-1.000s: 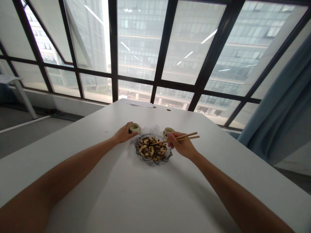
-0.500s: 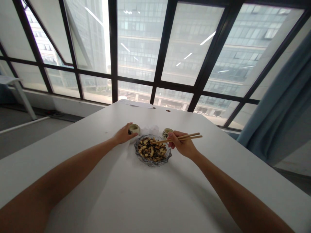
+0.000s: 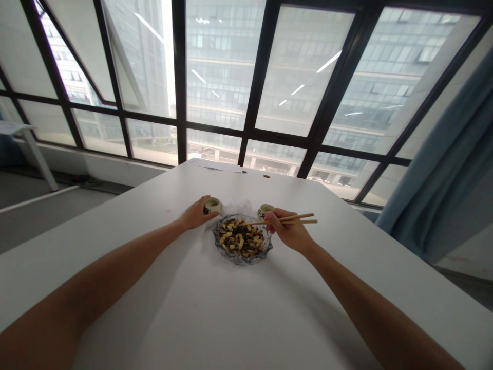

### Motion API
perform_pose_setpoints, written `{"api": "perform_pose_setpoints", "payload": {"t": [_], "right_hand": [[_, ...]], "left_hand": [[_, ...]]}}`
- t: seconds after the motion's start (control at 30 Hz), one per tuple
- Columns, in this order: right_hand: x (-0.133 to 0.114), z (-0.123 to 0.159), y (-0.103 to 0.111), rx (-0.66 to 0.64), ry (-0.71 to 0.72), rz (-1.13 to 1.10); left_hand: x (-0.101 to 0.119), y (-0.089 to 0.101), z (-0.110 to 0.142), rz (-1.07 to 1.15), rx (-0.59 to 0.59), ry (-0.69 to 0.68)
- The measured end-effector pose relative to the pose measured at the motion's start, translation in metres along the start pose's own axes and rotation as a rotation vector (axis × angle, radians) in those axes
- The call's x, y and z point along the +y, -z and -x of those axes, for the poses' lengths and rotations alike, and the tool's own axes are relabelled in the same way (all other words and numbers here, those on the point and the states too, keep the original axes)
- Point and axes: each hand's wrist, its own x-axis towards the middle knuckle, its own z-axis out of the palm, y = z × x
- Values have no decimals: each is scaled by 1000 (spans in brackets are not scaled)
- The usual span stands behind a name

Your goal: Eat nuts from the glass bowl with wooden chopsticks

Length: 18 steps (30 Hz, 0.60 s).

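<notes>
On the white desk [image 3: 231, 313], the left hand [image 3: 195, 214] holds a cup [image 3: 211, 209] beside a bowl [image 3: 246, 260] of nuts [image 3: 241, 242]; the right hand [image 3: 287, 232] has its grip around chopsticks [image 3: 304, 218], tips at the nuts. The chopsticks seem light, stiff, best held mid-length.

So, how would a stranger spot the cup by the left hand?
On the white table stands a scalloped clear glass bowl of peanuts. Past its far-left rim sits a small, round, pale green cup with dark markings. The left hand holds this one, not the similar cup farther right.
</notes>
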Motion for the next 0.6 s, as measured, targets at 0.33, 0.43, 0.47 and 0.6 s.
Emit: {"api": "perform_pose_setpoints", "payload": {"t": [0.33, 0.43, 0.47, 0.6], "right_hand": [[-7, 1, 0, -40, 13, 133], [-9, 2, 0, -52, 45, 194], [-10, 2, 0, -58, 58, 212], [-14, 4, -2, -90, 105, 253]], "left_hand": [[3, 1, 1, -10, -7, 1], [4, 1, 0, -18, -12, 8], [3, 1, 0, -20, -14, 9], [3, 1, 0, -17, -13, 2]]}}
